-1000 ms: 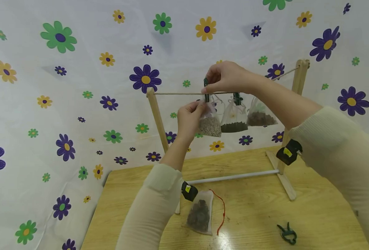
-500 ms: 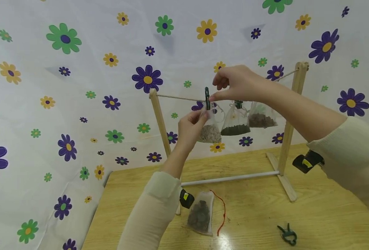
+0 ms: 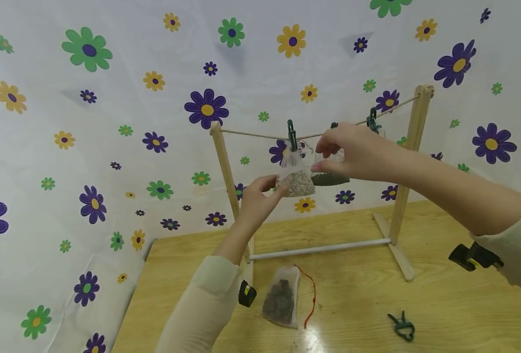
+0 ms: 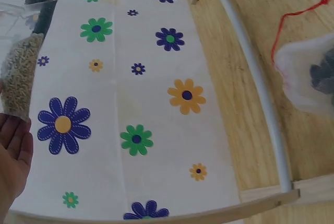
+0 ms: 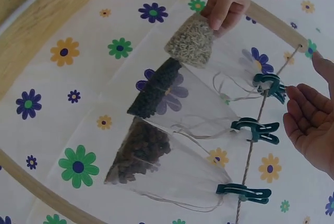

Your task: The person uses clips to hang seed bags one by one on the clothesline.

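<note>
A small sheer bag of pale grains (image 3: 299, 184) hangs from the cord under a dark green clip (image 3: 291, 135). My left hand (image 3: 258, 198) pinches its lower side; in the right wrist view the thumb (image 5: 216, 22) lies over the bag's edge. My right hand (image 3: 361, 152) is just right of that bag, fingers loosely bent and holding nothing. Partly behind it hangs a bag of dark green bits (image 5: 156, 91), clipped to the same cord. Beyond that, a bag of brown chunks (image 5: 138, 153) hangs from another clip (image 5: 243, 192); the right hand hides it in the head view.
The cord (image 3: 251, 134) runs between two wooden posts (image 3: 412, 147) joined low down by a white rod (image 3: 322, 250). On the wooden table (image 3: 339, 304) lie a mesh bag of dark lumps (image 3: 280, 301), its red string (image 3: 314, 294) and a loose green clip (image 3: 402, 327). Flowered cloth hangs behind.
My right hand has come off the clip and moved down and right. My left hand has slid from the bag's top to its lower side. The clip stays on the cord.
</note>
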`<action>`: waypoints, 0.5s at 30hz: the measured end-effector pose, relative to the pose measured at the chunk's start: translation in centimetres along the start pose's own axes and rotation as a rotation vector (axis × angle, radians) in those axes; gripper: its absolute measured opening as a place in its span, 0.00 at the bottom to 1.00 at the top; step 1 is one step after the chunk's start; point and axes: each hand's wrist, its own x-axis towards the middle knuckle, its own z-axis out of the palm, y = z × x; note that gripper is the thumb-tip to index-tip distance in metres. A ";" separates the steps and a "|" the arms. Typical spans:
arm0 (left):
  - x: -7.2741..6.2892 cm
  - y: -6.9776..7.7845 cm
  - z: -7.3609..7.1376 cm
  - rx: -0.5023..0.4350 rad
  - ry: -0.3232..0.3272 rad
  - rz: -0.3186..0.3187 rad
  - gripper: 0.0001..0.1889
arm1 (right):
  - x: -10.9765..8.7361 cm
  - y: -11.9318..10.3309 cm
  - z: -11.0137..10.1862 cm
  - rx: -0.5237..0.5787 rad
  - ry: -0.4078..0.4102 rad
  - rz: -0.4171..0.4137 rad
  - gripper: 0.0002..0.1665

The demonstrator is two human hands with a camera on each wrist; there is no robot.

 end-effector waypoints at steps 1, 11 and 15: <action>-0.2 -0.3 -0.1 0.000 -0.013 -0.021 0.22 | -0.5 0.1 0.3 -0.004 0.002 -0.019 0.16; -4.2 -3.7 -1.1 -0.017 -0.156 -0.197 0.25 | -6.4 1.6 4.7 0.000 -0.120 0.015 0.14; -6.0 -5.1 -0.7 0.013 -0.191 -0.195 0.24 | -8.6 2.2 6.6 -0.014 -0.144 0.017 0.13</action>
